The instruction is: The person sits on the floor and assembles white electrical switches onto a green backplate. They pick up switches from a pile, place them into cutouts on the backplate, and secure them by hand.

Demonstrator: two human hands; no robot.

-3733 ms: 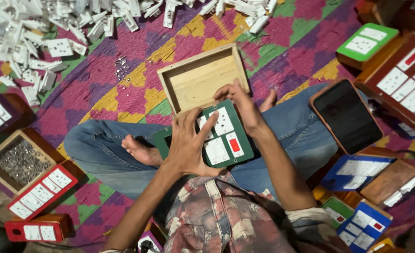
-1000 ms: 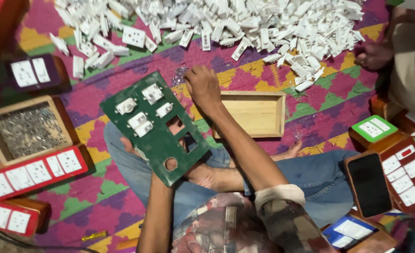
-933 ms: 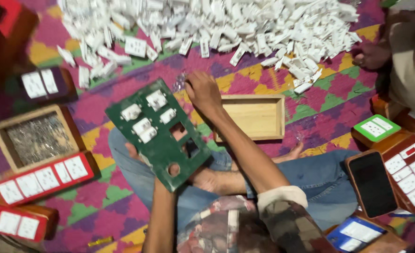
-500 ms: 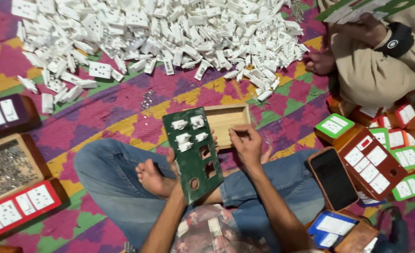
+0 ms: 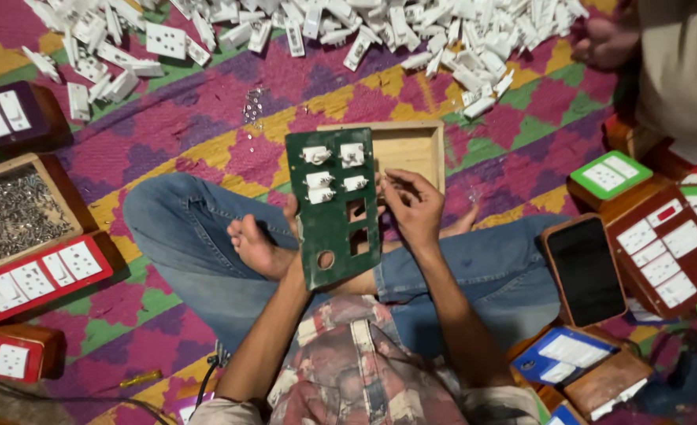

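Above my crossed legs, I hold a green switch panel (image 5: 333, 206) upright with its back toward me, tilted slightly to the left. My left hand (image 5: 295, 236) is mostly hidden behind the panel's left edge, fingers wrapped round it in a firm grip, with the forearm rising from the lower left of the view. My right hand (image 5: 413, 208) sits just to the right of the panel, wrist bent, fingers curled and pinched together at the panel's right edge; whether they grip a small part I cannot tell. Four white switch modules (image 5: 333, 169) fill the panel's upper openings, while two square cutouts and one round hole below them stand open. Just behind the panel lies a shallow wooden tray (image 5: 411, 145), and beyond that a large heap of loose white switch parts (image 5: 380, 31) on the patterned mat (image 5: 207, 134). Well to the left of the panel sits a wooden box of small metal screws (image 5: 14, 212), with a red panel of white switches (image 5: 37, 275) beside it. To the right of the panel, near my knee, lies a dark phone (image 5: 583, 269).
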